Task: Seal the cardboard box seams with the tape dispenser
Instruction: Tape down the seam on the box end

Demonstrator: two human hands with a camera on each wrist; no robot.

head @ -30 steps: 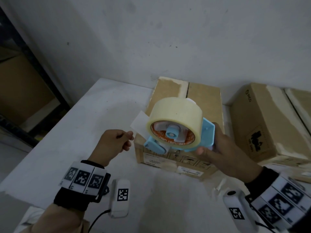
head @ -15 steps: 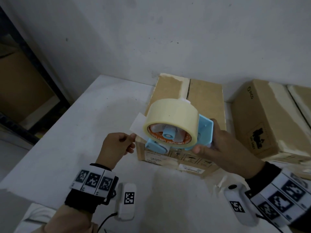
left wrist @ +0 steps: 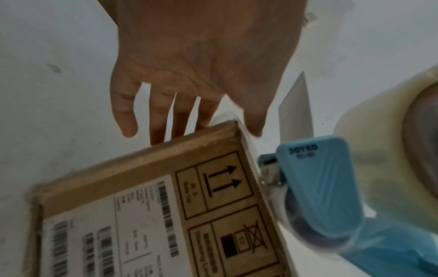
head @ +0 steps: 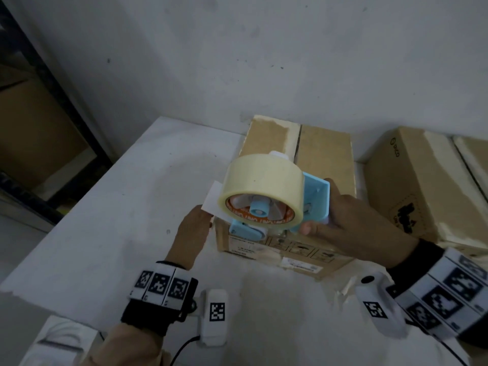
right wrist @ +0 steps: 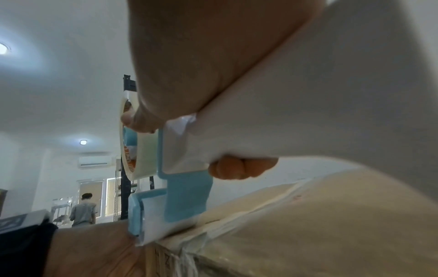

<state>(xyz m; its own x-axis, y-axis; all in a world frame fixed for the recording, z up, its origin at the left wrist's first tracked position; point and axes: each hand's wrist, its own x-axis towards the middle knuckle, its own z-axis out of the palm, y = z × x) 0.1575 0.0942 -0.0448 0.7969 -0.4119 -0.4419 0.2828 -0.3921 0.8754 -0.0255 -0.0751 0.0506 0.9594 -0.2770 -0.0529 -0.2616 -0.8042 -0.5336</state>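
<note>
Curling round the white handle, the right hand's fingers clamp the blue tape dispenser at the cardboard box's near edge on the bench. The left hand, fingers straight and apart, reaches the box corner. Starting low on the front face should anchor the tape. Whether tape already touches cardboard is unclear.

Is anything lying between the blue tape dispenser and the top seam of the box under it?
Nothing visible. The blue tape dispenser with its cream tape roll, held by the right hand, sits over the brown cardboard box; its centre seam looks bare.
</note>
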